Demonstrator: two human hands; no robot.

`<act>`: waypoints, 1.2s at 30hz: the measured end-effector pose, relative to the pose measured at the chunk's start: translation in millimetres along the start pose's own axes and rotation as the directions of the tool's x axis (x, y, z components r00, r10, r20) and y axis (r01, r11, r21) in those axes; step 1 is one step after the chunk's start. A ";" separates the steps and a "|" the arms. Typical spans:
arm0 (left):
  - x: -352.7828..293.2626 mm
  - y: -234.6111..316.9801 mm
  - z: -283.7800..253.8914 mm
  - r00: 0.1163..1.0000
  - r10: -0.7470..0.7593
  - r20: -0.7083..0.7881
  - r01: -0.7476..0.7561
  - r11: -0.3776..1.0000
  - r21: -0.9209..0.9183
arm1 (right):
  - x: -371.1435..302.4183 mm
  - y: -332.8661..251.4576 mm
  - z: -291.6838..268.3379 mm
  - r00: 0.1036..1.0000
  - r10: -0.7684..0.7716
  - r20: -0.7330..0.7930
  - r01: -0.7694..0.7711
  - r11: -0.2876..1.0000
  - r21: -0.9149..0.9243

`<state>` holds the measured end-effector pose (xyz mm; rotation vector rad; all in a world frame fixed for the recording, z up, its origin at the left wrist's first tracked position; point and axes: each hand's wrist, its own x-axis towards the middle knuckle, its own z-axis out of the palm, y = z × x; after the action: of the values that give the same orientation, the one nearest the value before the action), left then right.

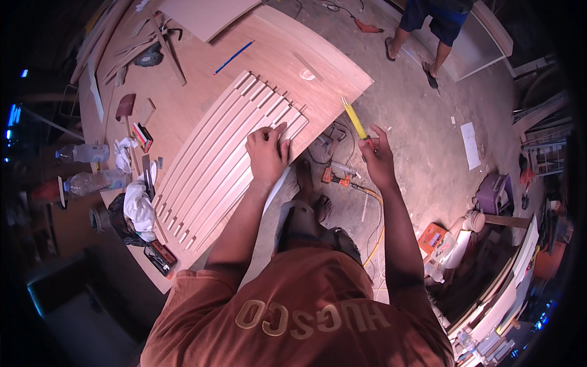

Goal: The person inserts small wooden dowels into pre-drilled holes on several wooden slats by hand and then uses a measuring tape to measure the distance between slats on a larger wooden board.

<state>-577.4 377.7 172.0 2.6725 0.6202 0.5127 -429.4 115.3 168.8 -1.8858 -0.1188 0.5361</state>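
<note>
A row of pale wooden slats [211,162], with narrow stepped ends, lies side by side on the wooden worktable. My left hand [268,153] rests at the right side of this row, fingers bent, closed on the edge of a slat. Out beyond the table's right edge, my right hand [379,159] is closed around a narrow yellow tool [354,119]. Some red shows where I grip it, and its pale tip points up and away from me. Its exact kind is not clear.
A blue pencil [233,58] lies beyond the slats on the worktable [183,110]. Plastic bottles [95,181] and a white cloth [139,205] are at the left. An orange power tool [336,177] with a yellow hose lies on the floor. Another person [437,30] stands at the far right.
</note>
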 end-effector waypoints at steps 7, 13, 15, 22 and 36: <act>1.4 0.9 -2.3 0.999 -0.028 0.022 0.028 0.999 -0.039 | 57.0 -67.6 59.5 0.931 -0.332 0.150 0.356 0.743 -0.567; 0.3 1.1 -4.6 0.999 -0.038 0.006 0.039 0.999 -0.031 | 85.5 -76.5 96.5 0.913 -0.280 0.295 0.404 0.707 -0.580; -1.0 0.6 -4.3 0.999 -0.045 0.001 0.045 0.998 -0.038 | 85.2 -75.4 101.9 0.928 -0.244 0.281 0.367 0.729 -0.578; -1.9 -0.2 -4.0 0.999 -0.042 -0.011 0.041 0.998 -0.055 | 85.3 -71.0 103.1 0.901 -0.300 0.313 0.426 0.746 -0.512; -0.4 -2.7 -3.3 0.999 -0.046 -0.029 0.043 0.995 -0.088 | 88.6 -70.5 95.3 0.818 -0.396 0.417 0.564 0.694 -0.448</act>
<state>-580.0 380.6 173.7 2.5669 0.6495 0.5575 -378.1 253.8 179.1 -2.2001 -1.0554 0.4221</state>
